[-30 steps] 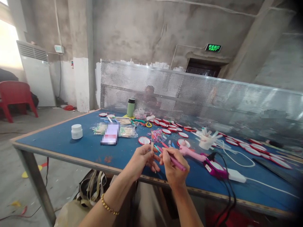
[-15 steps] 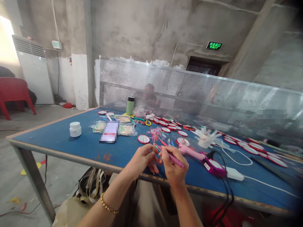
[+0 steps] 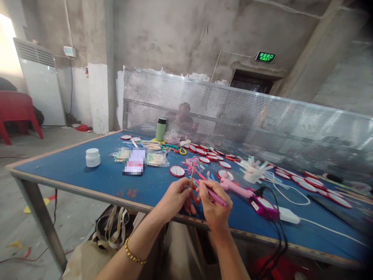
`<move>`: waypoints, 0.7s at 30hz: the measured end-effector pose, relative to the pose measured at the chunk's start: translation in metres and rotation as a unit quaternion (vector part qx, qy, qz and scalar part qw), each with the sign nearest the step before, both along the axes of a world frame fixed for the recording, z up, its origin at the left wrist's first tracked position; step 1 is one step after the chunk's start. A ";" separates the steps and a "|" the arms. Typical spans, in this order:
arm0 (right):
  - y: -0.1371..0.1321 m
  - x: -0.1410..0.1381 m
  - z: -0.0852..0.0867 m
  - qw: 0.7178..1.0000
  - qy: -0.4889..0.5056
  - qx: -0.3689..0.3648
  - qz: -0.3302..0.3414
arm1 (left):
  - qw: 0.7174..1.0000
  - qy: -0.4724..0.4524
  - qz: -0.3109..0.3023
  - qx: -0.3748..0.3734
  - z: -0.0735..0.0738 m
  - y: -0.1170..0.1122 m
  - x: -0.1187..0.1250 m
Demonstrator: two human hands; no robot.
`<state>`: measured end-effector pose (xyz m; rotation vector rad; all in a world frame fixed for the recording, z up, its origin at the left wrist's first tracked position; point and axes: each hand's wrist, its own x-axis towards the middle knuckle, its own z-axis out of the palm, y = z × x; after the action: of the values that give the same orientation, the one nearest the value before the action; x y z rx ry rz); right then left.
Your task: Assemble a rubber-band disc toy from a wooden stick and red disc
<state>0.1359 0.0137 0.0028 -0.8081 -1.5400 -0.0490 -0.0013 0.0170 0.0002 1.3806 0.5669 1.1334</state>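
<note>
Over the near edge of the blue table (image 3: 67,167), I see the left hand (image 3: 177,196) pinching a thin stick (image 3: 192,174), tip up; beside it, the right hand (image 3: 216,206) grips a purple pen (image 3: 217,198); farther right lies a pink tool (image 3: 237,188).

The thin stick (image 3: 192,175) in the left of the two hands (image 3: 176,194) stood almost upright a second ago; its top has since tipped to the right, and it shows slimmer and lower above the fingers. Its orange end has moved from the left edge of the coloured bands (image 3: 192,162) to in front of them. The view has shifted slightly too: the white jar (image 3: 93,158) and red chair (image 3: 18,111) appear higher and further left.
</note>
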 end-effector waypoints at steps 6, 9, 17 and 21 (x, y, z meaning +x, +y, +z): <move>0.000 -0.001 0.001 1.000 -0.001 0.002 -0.003 | 1.000 0.004 0.001 0.003 -0.001 0.000 0.001; 0.000 0.000 0.000 1.000 -0.003 -0.002 -0.003 | 1.000 0.003 -0.001 0.002 0.000 -0.001 0.001; 0.000 0.000 -0.001 1.000 0.004 -0.004 -0.004 | 1.000 0.004 -0.002 -0.002 0.001 -0.001 0.000; 0.000 0.000 -0.002 1.000 0.011 -0.005 -0.003 | 1.000 0.005 -0.002 -0.006 0.001 -0.001 0.000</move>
<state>0.1364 0.0132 0.0012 -0.8190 -1.5180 -0.0367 -0.0013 0.0159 0.0015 1.3776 0.5758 1.1190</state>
